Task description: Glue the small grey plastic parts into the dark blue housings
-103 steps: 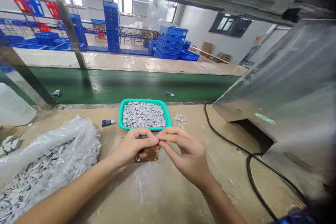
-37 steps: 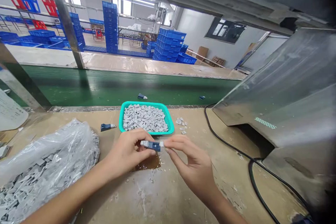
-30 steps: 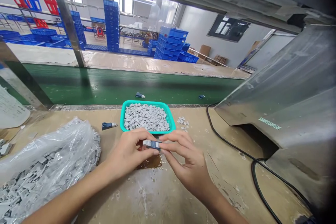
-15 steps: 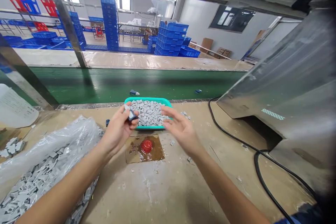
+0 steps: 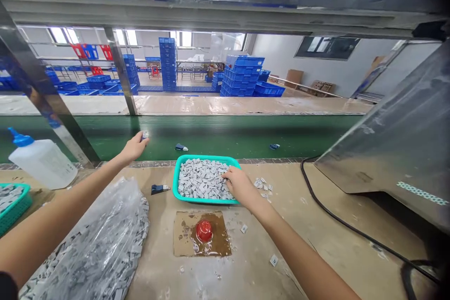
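My left hand (image 5: 135,146) is over the near edge of the green belt (image 5: 225,126), its fingers closed on a small dark-and-grey part (image 5: 145,135). My right hand (image 5: 237,180) dips its pinched fingers into the right side of a teal basket (image 5: 174,183) full of small grey pieces (image 5: 202,179); what they hold is too small to make out. A dark blue part with a grey tip (image 5: 159,189) lies left of the basket. In front of the basket, a red dome (image 5: 204,230) sits on a wet brown square (image 5: 183,239).
Two dark parts (image 5: 181,147) (image 5: 274,146) lie on the belt. A plastic bag of grey pieces (image 5: 105,239) and a white bottle (image 5: 44,161) stand at left. A black cable (image 5: 337,218) runs beside the metal housing (image 5: 397,126) at right.
My left hand has moved left and forward to the belt with the dark part. My right hand has come down into the basket's pieces. The view has tilted up and shifted.
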A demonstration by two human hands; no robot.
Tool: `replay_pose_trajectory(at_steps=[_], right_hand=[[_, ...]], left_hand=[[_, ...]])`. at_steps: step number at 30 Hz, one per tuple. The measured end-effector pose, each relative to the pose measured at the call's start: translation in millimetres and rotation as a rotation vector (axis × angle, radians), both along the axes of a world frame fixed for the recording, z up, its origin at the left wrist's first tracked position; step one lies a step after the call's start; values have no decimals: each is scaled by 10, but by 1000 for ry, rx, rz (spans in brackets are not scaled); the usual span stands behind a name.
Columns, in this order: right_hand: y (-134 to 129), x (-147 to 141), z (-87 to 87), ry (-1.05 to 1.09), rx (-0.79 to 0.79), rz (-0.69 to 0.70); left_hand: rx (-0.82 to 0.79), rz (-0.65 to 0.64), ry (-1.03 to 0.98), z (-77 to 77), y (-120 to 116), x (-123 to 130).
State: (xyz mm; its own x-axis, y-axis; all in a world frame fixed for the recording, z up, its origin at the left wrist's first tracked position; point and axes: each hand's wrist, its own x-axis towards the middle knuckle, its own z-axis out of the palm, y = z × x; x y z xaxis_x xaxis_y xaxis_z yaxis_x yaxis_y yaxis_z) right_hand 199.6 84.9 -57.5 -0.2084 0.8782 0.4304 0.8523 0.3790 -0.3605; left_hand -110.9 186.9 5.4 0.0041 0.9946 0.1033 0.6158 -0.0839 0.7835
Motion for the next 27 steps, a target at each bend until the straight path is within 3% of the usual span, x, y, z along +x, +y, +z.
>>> replay_pose_trajectory(at_steps=[3,6,11,15,18,21,23,24,25,27], right_hand=[[-76,67,26,43,10,-19],[-180,121,82,110,9,-60],[-407,131,185,257,58,-112],[-654,112,233,438,110,-143],[-850,73,311,718,57,-145],[-1027,-85,449,964,-25,-74],[-1141,-261,561,956,-42,-14],[-1198,-354,618,921,-53,19],[-1253,-438,674,874,-71,57],[-1340,-559,765,761,-124,130]], left_hand=[[-34,-17,177,-148,246,-215],[-84,-52,269,-253,403,-219],[-29,-248,281,-288,535,374],[-12,-371,225,-223,395,854],[-26,-396,93,-46,98,1023],[-58,-445,-77,197,-464,1060],[-70,-532,-141,345,-963,1037],[-34,-642,-107,401,-1216,1022],[14,-737,-55,439,-1449,1009],[29,-793,-51,447,-1794,987]])
